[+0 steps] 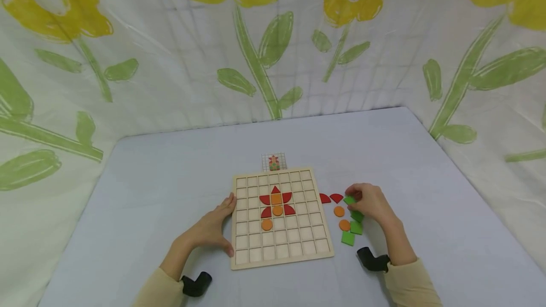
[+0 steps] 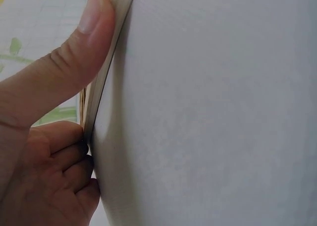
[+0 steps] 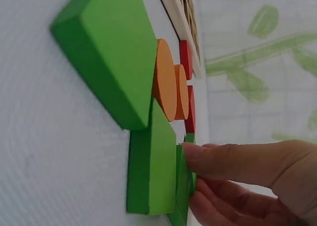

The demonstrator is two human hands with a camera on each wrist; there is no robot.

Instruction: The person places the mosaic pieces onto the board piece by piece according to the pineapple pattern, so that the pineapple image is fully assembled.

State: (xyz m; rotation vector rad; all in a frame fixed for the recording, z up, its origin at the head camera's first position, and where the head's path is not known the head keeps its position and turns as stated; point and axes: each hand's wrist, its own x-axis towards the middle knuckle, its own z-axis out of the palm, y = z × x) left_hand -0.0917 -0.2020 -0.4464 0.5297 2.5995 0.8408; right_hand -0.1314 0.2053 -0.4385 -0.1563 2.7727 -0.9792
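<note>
A wooden grid board [image 1: 281,263] lies on the table with red and orange pieces in its middle cells. My left hand [image 1: 209,229] is spread along the board's left edge, thumb near the lower corner and fingers farther up. In the left wrist view its thumb [image 2: 84,52] rests against the board's rim. To the right of the board my right hand [image 1: 373,203] pinches a green square block [image 1: 350,200] between thumb and fingers. Other green square blocks [image 1: 348,238] lie just below that hand. In the right wrist view the fingers partly hide the pinched block.
Between board and right hand lie two orange discs [image 1: 339,211] and two red quarter-circle pieces [image 1: 336,198]. A small pattern card [image 1: 274,162] touches the board's far edge. A black elbow-shaped part [image 1: 197,284] sits at each wrist. A flowered curtain [image 1: 170,60] hangs behind the table.
</note>
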